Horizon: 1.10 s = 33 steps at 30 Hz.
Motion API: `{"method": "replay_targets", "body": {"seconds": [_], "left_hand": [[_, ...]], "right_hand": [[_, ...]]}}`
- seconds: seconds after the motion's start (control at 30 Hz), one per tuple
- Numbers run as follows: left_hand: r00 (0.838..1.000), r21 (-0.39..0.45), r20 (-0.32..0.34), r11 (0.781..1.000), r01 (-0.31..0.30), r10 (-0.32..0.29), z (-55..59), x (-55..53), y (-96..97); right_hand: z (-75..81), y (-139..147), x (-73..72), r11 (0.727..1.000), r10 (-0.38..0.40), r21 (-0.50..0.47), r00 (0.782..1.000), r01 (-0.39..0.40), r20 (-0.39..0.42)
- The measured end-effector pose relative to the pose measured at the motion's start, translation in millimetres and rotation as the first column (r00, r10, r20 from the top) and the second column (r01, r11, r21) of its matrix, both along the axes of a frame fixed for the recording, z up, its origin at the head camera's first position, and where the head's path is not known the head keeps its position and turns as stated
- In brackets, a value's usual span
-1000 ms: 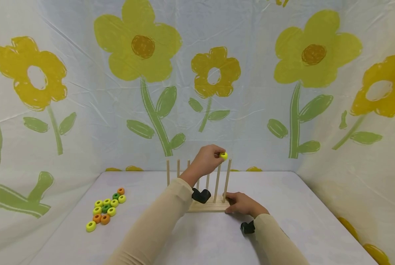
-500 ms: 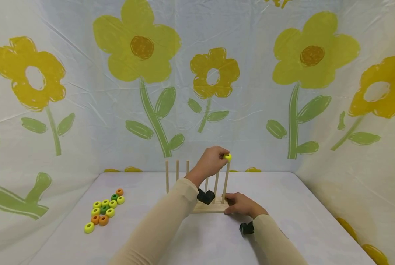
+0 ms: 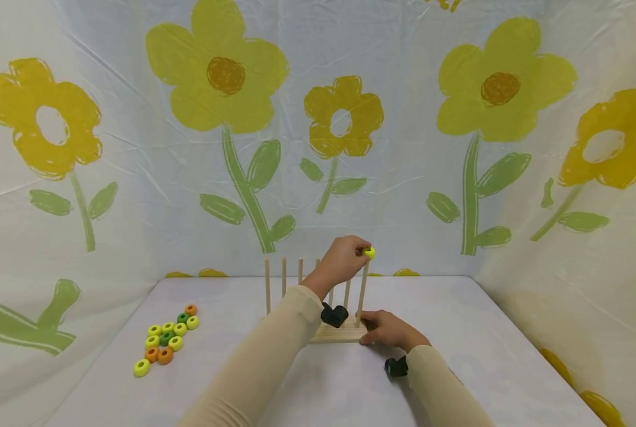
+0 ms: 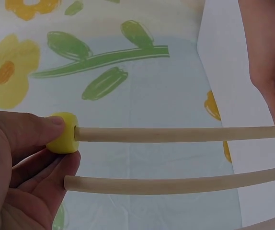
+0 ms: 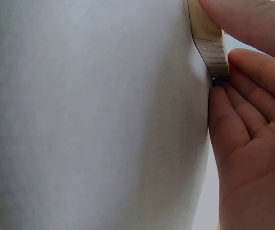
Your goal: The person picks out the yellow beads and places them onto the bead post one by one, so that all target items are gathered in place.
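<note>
My left hand (image 3: 343, 261) pinches a yellow bead (image 4: 66, 133) between thumb and fingers. The bead's hole meets the tip of the rightmost wooden peg (image 4: 176, 134), as the left wrist view shows. A neighbouring peg (image 4: 166, 186) ends just by my fingertips. The pegs stand upright on a wooden base (image 3: 339, 335), partly hidden by my left sleeve. At the right end of that base, my right hand (image 3: 390, 330) grips its edge; in the right wrist view the thumb lies on one side of the wood (image 5: 209, 45) and the fingers on the other.
Several yellow, orange and green beads lie grouped on the white table at the left, among them a yellow bead (image 3: 142, 367) nearest me and a green bead (image 3: 166, 338). Black wrist cameras (image 3: 335, 315) sit on both wrists. A flower-printed cloth (image 3: 393, 178) hangs behind the table.
My left hand has carried the yellow bead a little to the right, from beside the rightmost peg onto its tip. The right hand keeps its hold on the base.
</note>
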<state>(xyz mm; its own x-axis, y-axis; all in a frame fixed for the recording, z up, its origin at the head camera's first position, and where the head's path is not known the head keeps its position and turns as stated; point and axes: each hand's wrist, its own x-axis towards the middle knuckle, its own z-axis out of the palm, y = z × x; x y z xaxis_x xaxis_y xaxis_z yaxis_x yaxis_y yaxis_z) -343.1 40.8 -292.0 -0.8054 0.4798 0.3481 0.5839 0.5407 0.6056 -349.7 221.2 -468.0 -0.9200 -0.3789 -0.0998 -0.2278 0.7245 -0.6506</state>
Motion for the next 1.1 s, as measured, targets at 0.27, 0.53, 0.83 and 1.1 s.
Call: {"method": "replay_targets", "body": {"seconds": [0.27, 0.53, 0.83, 1.1], "left_hand": [[0.999, -0.075, -0.048, 0.997, -0.006, 0.002, 0.4, 0.2, 0.3], [1.0, -0.131, -0.021, 0.991, -0.022, 0.02, 0.3, 0.6, -0.6], [0.998, -0.109, -0.067, 0.994, 0.006, -0.013, -0.8, 3.9, -4.9], [0.999, -0.032, -0.048, 0.999, 0.024, -0.025, -0.5, 7.3, -17.1]], "right_hand": [[1.3, 1, 0.9, 1.0, 0.011, -0.013, 1.0, -0.011, -0.012], [3.1, 2, 4.6, 1.0, 0.011, -0.007, 1.0, -0.011, -0.018], [0.8, 0, 4.0, 1.0, -0.006, -0.027, 1.0, 0.006, 0.022], [1.1, 0, 3.4, 0.999, -0.031, -0.026, 0.999, 0.032, 0.025]]}}
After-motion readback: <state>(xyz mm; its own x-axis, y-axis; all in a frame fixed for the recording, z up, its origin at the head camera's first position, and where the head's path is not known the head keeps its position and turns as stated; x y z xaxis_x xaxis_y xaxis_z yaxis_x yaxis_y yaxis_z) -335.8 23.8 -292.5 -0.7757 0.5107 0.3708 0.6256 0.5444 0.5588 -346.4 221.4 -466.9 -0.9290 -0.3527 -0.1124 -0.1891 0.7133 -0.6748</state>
